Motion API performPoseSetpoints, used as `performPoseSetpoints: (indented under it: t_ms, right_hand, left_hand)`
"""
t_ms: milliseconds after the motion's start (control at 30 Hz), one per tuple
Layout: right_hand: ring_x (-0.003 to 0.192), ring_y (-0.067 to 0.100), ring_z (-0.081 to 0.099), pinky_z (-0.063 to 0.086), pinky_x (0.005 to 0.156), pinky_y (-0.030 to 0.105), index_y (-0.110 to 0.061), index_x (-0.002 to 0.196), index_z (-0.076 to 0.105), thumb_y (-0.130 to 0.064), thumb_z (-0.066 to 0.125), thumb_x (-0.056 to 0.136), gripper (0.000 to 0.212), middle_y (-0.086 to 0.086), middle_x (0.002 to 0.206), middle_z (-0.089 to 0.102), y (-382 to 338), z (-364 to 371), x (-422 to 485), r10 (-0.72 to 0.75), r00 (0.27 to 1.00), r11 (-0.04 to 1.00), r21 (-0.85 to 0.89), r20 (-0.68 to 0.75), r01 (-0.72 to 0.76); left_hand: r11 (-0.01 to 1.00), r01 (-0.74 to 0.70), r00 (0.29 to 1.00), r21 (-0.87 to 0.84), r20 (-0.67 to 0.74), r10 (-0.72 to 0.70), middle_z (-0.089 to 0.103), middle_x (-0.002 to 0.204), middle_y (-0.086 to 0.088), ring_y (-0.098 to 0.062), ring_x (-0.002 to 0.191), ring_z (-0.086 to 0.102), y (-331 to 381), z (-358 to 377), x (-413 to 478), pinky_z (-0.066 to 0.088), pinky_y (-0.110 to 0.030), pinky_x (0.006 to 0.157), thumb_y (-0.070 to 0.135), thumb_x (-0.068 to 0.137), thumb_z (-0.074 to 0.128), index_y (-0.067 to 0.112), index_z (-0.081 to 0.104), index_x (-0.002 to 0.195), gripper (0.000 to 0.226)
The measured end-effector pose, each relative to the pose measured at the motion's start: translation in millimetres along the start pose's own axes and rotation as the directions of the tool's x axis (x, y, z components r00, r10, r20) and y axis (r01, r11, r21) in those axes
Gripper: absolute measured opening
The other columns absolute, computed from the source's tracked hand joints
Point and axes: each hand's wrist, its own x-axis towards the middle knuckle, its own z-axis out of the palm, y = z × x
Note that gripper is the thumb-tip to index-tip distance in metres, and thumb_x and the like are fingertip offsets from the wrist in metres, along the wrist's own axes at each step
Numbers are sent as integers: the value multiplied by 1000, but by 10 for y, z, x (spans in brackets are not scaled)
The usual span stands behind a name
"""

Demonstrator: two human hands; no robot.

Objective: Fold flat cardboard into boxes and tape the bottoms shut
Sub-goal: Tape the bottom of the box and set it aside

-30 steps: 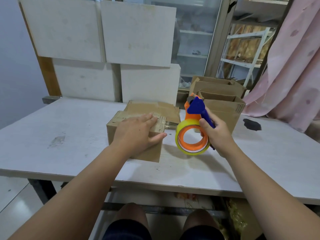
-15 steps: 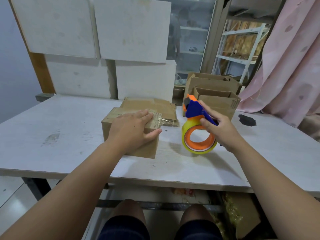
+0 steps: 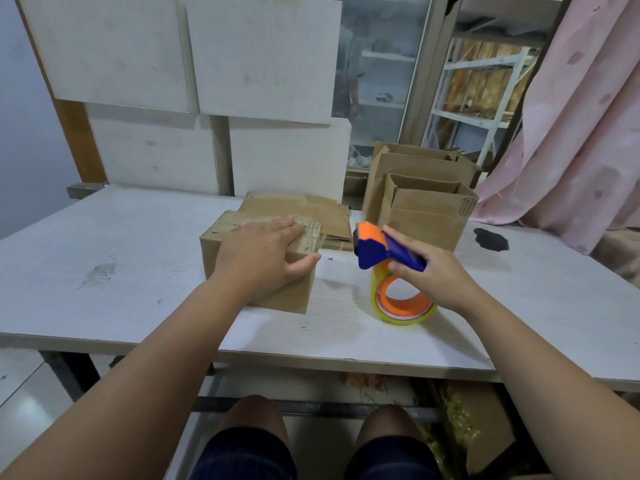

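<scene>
The box (image 3: 291,297) sits on the table (image 3: 138,244) under the left hand (image 3: 263,258), whose fingers lie flat across its taped top. The right hand (image 3: 436,275) grips the tape gun (image 3: 375,247), its roll resting on the table. Flat cardboard (image 3: 322,211) lies beyond the left hand, and open boxes (image 3: 426,220) stand beyond the right.

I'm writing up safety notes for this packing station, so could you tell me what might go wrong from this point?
1. The tape dispenser in the right hand points its head toward the left hand, which lies flat on the box; a hasty pass could nick the thumb.
2. The tape at the box's right edge looks wrinkled, so the seam might lift.
</scene>
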Motion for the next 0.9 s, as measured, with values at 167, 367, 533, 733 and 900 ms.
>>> performPoseSetpoints:
  t_ms: [167,367,533,733,900]
  right_hand:
    - [87,1,45,30,68,9,-62,135,22,-46,58,90,59,-8,101,52,-34,2,52,5,996,969,-246,92,18]
    - [92,11,46,30,73,22,-59,139,25,-55,56,88,60,-3,104,53,-155,-44,152,-23,989,935,-346,144,72]
    - [91,15,46,31,73,26,-50,141,35,-54,58,87,58,-11,87,49,-432,-130,316,-25,975,869,-478,221,131]
    - [93,14,48,33,74,26,-42,141,41,-50,59,89,56,-9,110,60,-757,-221,563,16,929,768,-600,370,226]
    - [96,18,53,40,78,29,-44,133,51,-49,63,85,50,-7,112,63,-978,-253,752,120,889,731,-646,442,222]
  left_hand:
    - [1000,-17,999,3,-28,17,34,151,13,-14,134,38,16,-4,-16,38,-34,99,66,87,31,35,32,145,66]
    - [996,-84,993,4,-87,84,46,140,6,-20,121,47,92,-17,-41,36,-35,96,51,90,42,33,33,143,56]
    - [994,-103,992,-37,-76,100,49,130,7,-20,118,46,219,-11,3,34,-42,100,35,89,42,31,36,137,49]
    - [992,-122,992,-14,-31,121,50,123,4,-22,106,51,240,-17,31,35,-38,96,34,81,48,35,40,128,48]
    - [991,-79,997,104,-9,80,45,126,-1,-22,108,50,355,100,13,30,-46,102,46,78,57,28,38,123,52]
